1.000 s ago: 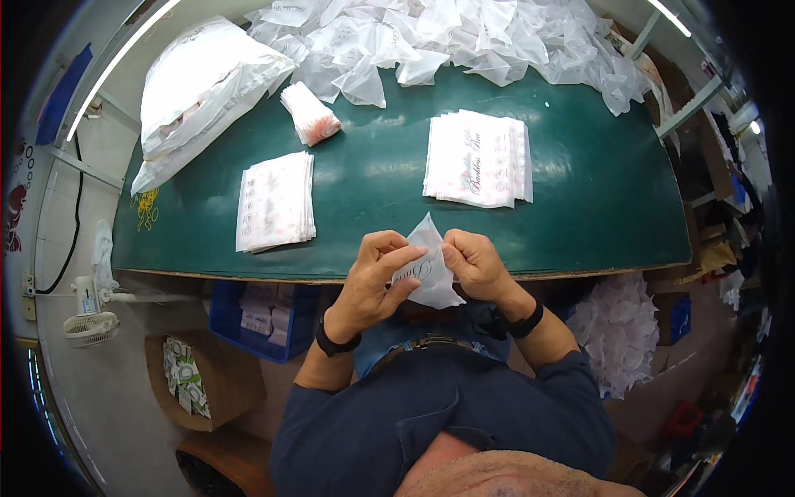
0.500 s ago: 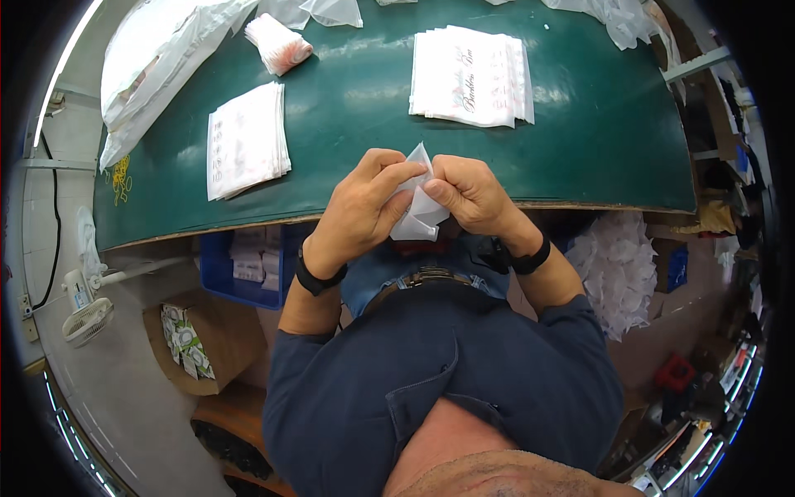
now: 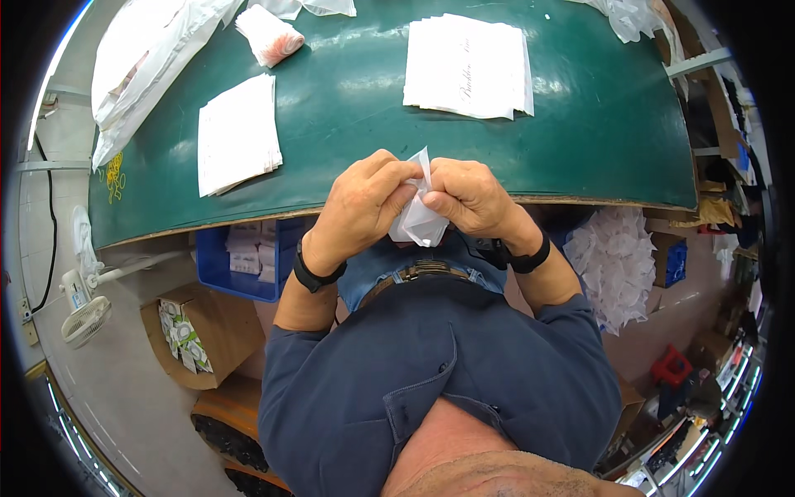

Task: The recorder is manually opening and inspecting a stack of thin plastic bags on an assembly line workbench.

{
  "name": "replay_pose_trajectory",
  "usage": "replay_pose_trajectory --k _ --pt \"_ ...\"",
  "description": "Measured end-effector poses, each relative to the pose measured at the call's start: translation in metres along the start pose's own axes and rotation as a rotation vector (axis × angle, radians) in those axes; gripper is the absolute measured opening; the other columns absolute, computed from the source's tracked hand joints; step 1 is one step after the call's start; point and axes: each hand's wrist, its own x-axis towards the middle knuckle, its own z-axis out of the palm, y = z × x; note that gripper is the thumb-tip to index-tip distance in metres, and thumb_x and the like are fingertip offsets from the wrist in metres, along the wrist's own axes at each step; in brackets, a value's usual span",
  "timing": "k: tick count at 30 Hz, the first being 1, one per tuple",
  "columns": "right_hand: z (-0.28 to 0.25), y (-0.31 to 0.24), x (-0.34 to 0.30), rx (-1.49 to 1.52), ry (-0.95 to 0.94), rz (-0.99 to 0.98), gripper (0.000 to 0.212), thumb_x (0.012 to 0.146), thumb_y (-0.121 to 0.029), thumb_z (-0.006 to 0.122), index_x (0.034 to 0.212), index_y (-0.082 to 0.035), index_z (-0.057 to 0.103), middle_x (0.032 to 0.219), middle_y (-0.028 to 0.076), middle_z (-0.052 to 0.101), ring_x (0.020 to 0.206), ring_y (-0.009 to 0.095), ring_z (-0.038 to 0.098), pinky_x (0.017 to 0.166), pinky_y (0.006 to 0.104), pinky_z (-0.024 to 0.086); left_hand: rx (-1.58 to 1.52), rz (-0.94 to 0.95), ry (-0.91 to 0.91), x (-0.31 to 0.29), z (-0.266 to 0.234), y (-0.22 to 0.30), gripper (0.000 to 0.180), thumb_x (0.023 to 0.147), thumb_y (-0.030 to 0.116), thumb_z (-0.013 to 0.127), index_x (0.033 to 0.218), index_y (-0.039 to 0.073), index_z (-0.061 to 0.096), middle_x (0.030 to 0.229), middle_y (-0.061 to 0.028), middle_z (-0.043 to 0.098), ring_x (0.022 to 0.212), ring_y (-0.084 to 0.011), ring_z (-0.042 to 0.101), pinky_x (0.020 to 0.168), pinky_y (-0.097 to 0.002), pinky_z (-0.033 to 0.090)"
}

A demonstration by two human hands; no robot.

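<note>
My left hand (image 3: pixel 364 203) and my right hand (image 3: pixel 468 195) meet at the near edge of the green table (image 3: pixel 348 124), both pinching one small clear plastic bag (image 3: pixel 416 219). The bag hangs down between my fingers, over my lap. Its top corner sticks up between my thumbs. A flat stack of white bags (image 3: pixel 238 132) lies on the table to the left. A second, wider stack of white bags (image 3: pixel 469 66) lies further back on the right. Both wrists wear black bands.
A small rolled bag with pink contents (image 3: pixel 269 35) and a large white plastic sack (image 3: pixel 137 62) lie at the far left. Under the table stand a blue crate (image 3: pixel 217 261) and an open cardboard box (image 3: pixel 195 331). A heap of white bags (image 3: pixel 613 257) lies at the right.
The view has tilted down, so the table sits higher in the picture. My hands stay together on the bag, now drawn a little nearer to my body.
</note>
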Motion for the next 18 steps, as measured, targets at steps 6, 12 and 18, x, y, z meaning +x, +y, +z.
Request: replay_pose_trajectory --k 6,12,18 --pt "-0.008 -0.003 -0.006 -0.023 0.062 0.088 0.029 0.101 -0.019 0.064 0.079 -0.002 0.055 0.071 0.007 0.049 0.062 0.02 0.047 0.056 0.0338 0.038 -0.103 -0.067 -0.019 -0.007 0.002 0.0 0.011 0.088 -0.004 0.066 0.097 0.002 0.063 0.095 -0.0115 0.057 0.084 -0.0263 0.058 0.074 -0.0332 0.048" --pt "-0.01 0.001 -0.02 0.017 0.219 0.259 0.031 0.103 -0.02 0.061 0.079 -0.002 0.056 0.072 0.0 0.05 0.065 0.01 0.045 0.056 0.0283 0.036 -0.346 -0.018 -0.006 -0.027 0.0 -0.001 0.008 0.091 0.003 0.068 0.097 0.005 0.065 0.101 -0.009 0.056 0.093 -0.0245 0.053 0.082 -0.0316 0.045" --pt "-0.009 -0.007 -0.013 0.147 0.214 0.406 0.03 0.104 -0.023 0.061 0.082 -0.003 0.058 0.073 -0.003 0.051 0.066 0.005 0.042 0.057 0.024 0.036 -0.473 0.031 -0.016 -0.033 0.008 -0.012 0.008 0.095 0.006 0.067 0.103 0.006 0.065 0.103 -0.0064 0.055 0.098 -0.0216 0.052 0.086 -0.0313 0.045"
